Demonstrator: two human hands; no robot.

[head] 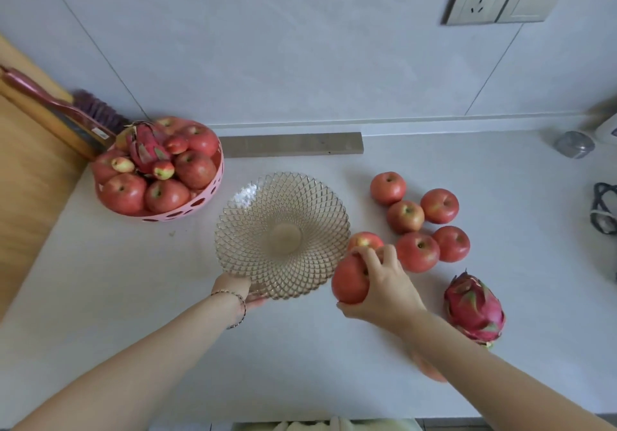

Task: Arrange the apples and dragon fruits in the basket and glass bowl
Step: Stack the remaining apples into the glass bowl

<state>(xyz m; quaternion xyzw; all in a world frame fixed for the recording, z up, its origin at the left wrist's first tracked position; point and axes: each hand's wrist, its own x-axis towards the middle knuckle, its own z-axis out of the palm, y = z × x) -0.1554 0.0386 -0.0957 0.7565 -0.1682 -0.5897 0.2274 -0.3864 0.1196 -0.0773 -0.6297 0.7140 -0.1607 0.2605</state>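
The right hand (384, 283) has its fingers (389, 255) curled over a red apple (350, 280), gripping it just beside the right rim of the glass bowl (282, 233), which stands empty in the middle of the bench (133, 280). The left hand (238, 288) holds the bowl's near edge; its fingertips go under the patterned glass, so only the wrist with a thin bracelet (238, 310) and part of the palm show, and how tightly it grips cannot be told. Another apple (365, 240) sits half hidden behind the held one. Four more apples (420, 218) lie clustered to the right, touching or nearly so. A dragon fruit (474, 307) lies nearer, beside the right forearm, which covers most of a reddish, blurred shape (429, 369) (probably another apple). At the back left, the pink basket (187, 208) is heaped with apples, small fruits and a second dragon fruit (147, 148).
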